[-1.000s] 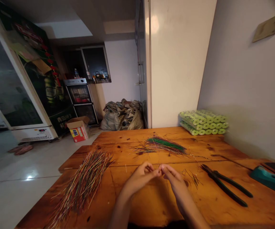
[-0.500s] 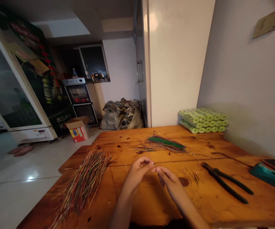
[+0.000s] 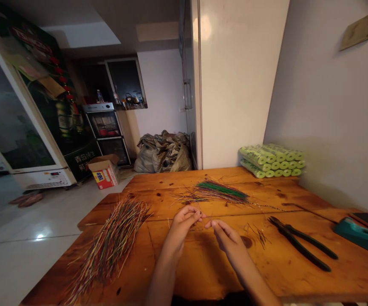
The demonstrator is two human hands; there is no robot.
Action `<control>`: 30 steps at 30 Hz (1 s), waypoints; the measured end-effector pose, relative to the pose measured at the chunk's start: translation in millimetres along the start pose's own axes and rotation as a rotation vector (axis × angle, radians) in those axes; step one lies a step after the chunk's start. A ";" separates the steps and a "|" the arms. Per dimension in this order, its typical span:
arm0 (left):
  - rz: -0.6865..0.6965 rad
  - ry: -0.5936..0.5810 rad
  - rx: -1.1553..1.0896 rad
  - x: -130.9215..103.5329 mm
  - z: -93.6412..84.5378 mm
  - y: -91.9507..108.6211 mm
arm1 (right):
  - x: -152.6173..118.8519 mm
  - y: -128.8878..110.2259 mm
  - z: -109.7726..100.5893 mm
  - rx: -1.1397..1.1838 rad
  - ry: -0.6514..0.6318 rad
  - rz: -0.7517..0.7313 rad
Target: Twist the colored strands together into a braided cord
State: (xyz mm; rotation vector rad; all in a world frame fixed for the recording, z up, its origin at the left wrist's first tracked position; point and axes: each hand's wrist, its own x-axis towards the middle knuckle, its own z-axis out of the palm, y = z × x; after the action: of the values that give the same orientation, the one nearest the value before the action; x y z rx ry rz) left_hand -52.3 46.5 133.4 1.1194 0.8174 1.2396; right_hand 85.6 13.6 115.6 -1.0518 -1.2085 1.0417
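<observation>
Above the middle of the wooden table (image 3: 184, 272), my left hand (image 3: 187, 219) is pinched, with a small dark bit at its fingertips, too small to name. Just to its right, my right hand (image 3: 224, 233) has thumb and forefinger pressed together; what they hold, if anything, cannot be made out. A narrow gap separates the fingertips. Beyond the hands lies a bundle of green and reddish wires (image 3: 224, 190). A larger loose pile of multicoloured wires (image 3: 114, 242) spreads to the left. Short wire scraps (image 3: 260, 237) lie right of my right hand.
Dark-handled pliers (image 3: 305, 246) lie open on the right, near a teal tool (image 3: 359, 236). Green-wrapped rolls (image 3: 271, 160) are stacked at the back right. A twisted wire (image 3: 273, 207) runs across the table. Beyond it are a carton (image 3: 106, 172) and sacks (image 3: 165, 153).
My hands have drawn slightly apart, the left moving a little left and up. The fingertips were nearly touching before.
</observation>
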 end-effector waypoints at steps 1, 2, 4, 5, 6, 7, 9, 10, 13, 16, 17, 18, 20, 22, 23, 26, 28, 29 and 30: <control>0.001 0.004 0.002 0.0 0.1 0.3 | 0.2 0.2 -0.4 -0.009 -0.002 0.008; -0.002 0.007 0.006 -0.2 0.5 0.8 | 0.1 0.7 -0.6 -0.014 -0.008 0.014; -0.016 0.006 0.024 -1.2 2.1 2.0 | -1.0 2.1 -0.3 -0.022 -0.023 0.020; -0.016 0.004 0.037 -1.9 3.3 2.5 | -1.9 2.7 0.2 -0.025 -0.036 0.018; -0.011 0.002 0.048 -2.6 4.7 2.7 | -2.7 3.2 0.8 -0.029 -0.055 0.016; -0.003 0.003 0.051 -3.2 6.1 2.6 | -2.8 3.7 1.1 -0.037 -0.083 0.016; 0.019 0.025 0.030 -3.6 8.0 1.2 | 1.5 5.5 -1.6 -0.070 -0.172 0.016; 0.028 0.053 0.009 -3.4 8.2 0.0 | 7.3 7.4 -5.9 -0.111 -0.215 0.008; 0.060 0.182 -0.029 -1.0 4.9 -4.3 | 42.3 20.2 -34.9 -0.484 -0.161 -0.074; 0.098 0.294 -0.010 2.4 -1.0 -7.3 | 92.0 41.3 -81.6 -0.924 0.035 -0.074; 0.104 0.313 0.003 3.4 -2.3 -7.8 | 107.1 48.4 -97.0 -0.999 0.062 -0.065; 0.108 0.326 0.016 4.3 -2.8 -8.2 | 120.2 54.8 -110.7 -1.078 0.077 -0.054; 0.118 0.332 0.035 5.5 -1.9 -8.8 | 139.1 65.1 -130.4 -1.228 0.091 -0.033; 0.133 0.325 0.046 6.0 0.7 -9.4 | 149.4 72.5 -139.3 -1.363 0.082 -0.025; 0.140 0.320 0.049 6.1 2.0 -9.7 | 152.1 75.4 -140.5 -1.421 0.072 -0.029; 0.142 0.316 0.054 6.2 4.3 -10.7 | 156.2 81.0 -138.0 -1.556 0.027 -0.061; 0.141 0.325 0.054 6.6 3.9 -11.4 | 158.5 81.3 -136.7 -1.619 -0.003 -0.080; 0.141 0.327 0.055 6.9 3.4 -11.7 | 159.9 80.2 -136.9 -1.644 -0.014 -0.081; 0.142 0.327 0.057 7.2 2.9 -12.0 | 161.5 78.0 -137.8 -1.667 -0.023 -0.076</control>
State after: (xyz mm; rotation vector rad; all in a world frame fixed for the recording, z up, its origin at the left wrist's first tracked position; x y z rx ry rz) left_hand -44.7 53.5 123.4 1.0479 1.0367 1.5534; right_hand 230.4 178.9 62.3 -2.1343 -2.1048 -0.2968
